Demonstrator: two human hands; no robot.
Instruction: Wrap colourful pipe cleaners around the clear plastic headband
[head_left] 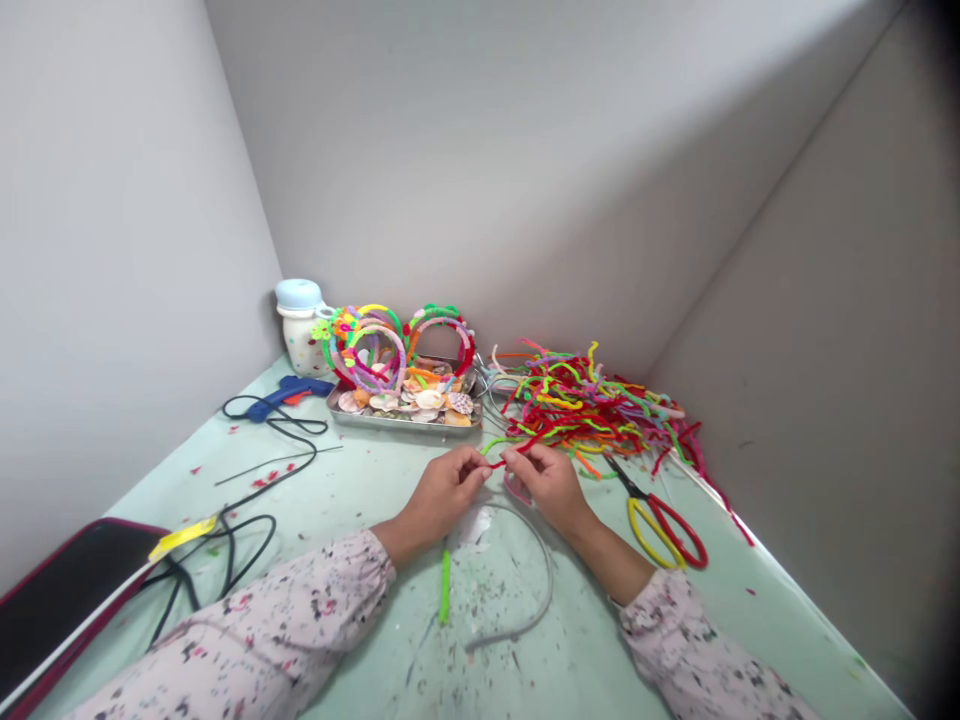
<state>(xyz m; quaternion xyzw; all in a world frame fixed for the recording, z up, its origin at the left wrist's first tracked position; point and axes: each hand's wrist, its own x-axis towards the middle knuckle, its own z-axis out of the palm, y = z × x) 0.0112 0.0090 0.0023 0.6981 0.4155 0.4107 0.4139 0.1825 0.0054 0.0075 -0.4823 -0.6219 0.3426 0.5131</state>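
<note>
Between my two hands runs a red pipe cleaner (496, 464), pinched at the fingertips. My left hand (448, 492) is closed on its left part, and my right hand (551, 488) grips it a short way to the right. Below them a thin grey headband (550, 575) lies curved on the table; its upper end passes under my right hand. A bright green pipe cleaner piece (445, 585) rests below my left hand. Scissors with one yellow and one red handle (666, 530) lie to the right of my right hand.
A metal tray (405, 424) holds shells and several colourful wrapped headbands (377, 350). Right of it is a heap of pipe cleaners (592, 400). A blue glue gun (289, 396), its black cord (304, 460), a lidded cup (301, 330) and a dark flat device (75, 590) occupy the left.
</note>
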